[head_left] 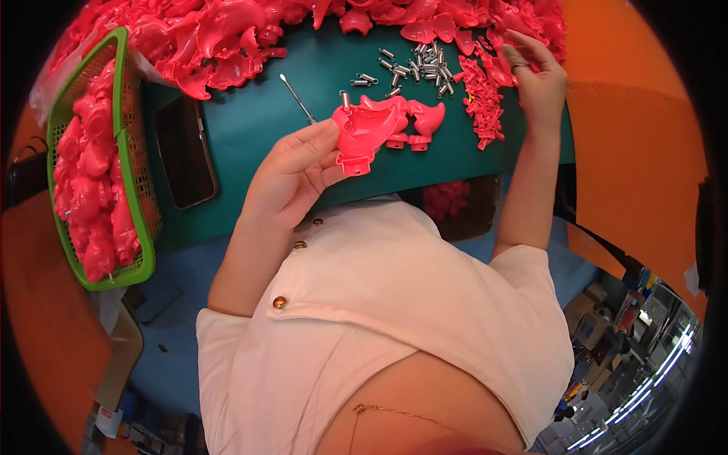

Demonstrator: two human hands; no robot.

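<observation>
Pink plastic shell (369, 130) was over the middle of the worktop (236, 136), pinched by the left hand's (286, 173) fingers. Far right, the right hand (541, 82) was at small pink parts (485, 114), its grip impossible to tell.

White shirt (425, 273) with short, loose sleeves (523, 277). Round gold-brown buttons (280, 302) line the shirt's left side. A fine gold-coloured necklace (360, 409) hangs within the shirt's open neckline (379, 381). A slim ring (520, 65) encircles a finger, well apart from the shirt.
</observation>
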